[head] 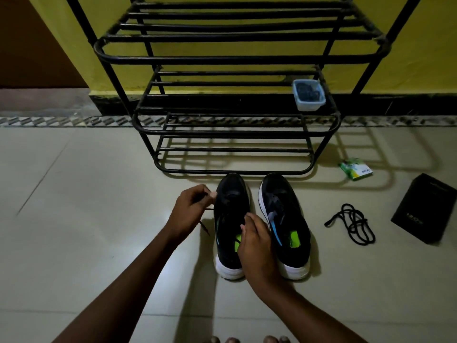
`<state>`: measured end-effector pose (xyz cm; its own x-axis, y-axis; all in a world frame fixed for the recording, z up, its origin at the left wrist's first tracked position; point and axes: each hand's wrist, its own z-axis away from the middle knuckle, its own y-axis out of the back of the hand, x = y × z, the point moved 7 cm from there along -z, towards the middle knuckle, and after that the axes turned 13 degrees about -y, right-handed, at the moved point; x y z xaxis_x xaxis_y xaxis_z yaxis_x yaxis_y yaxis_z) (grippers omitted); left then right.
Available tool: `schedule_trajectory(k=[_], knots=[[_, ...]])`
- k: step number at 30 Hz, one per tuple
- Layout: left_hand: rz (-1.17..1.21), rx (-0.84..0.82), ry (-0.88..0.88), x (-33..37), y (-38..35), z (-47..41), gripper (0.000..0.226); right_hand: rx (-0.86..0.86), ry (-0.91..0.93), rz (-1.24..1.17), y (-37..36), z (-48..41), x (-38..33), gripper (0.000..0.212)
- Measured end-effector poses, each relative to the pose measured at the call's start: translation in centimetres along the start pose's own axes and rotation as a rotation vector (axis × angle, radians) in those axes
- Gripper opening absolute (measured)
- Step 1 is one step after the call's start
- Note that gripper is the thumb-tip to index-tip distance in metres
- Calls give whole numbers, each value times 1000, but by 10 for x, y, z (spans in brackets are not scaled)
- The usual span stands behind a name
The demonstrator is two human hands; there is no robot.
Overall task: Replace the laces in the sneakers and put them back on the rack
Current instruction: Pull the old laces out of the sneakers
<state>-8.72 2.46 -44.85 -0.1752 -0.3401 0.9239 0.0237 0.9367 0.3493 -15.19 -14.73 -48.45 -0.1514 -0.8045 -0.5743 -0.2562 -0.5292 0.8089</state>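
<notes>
**Hands at the left-hand sneaker, lace pulled out sideways**

Left hand: arm reaches in from lower left, wrist bent, fingers curled and pinched narrow on a thin dark lace. The lace runs from the pinch down past the wrist; its tip hangs just above the floor.

Right hand: arm comes in from lower right, palm down over the collar of the left-hand sneaker, fingers curved at the upper. Whether they grip anything I cannot tell.

Sneakers: both stand upright on the floor, side by side, close together. Long axes run away from the person, toes toward the rack, heels nearest. The right-hand sneaker is untouched.

A loose black lace lies coiled to the right, between the sneakers and a black box.
</notes>
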Motion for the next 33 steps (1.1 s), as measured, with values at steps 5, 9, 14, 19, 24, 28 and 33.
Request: schedule_trajectory(k=[5,9,14,19,24,28,33], knots=[[-435,-439,-37,-14,-22,18,74,-61,8,-46,3,-2,-4,49],[-745,-428,-180,-20,-33,34,77,-193,15,-98,7,-16,-15,58],[-811,-367,-222,-24,-40,47,72,-233,175,30,10,-36,-34,34],[-816,-361,-238,-25,-43,49,73,-212,317,151,8,-44,-44,22],[-839,-362,-247,-24,-42,50,75,-204,-294,-422,13,-69,-8,16],[-860,-366,-254,-22,-44,47,74,-479,-303,-564,10,-77,-15,18],[-876,-363,-270,-19,-45,44,74,-535,271,100,19,-81,-34,4]])
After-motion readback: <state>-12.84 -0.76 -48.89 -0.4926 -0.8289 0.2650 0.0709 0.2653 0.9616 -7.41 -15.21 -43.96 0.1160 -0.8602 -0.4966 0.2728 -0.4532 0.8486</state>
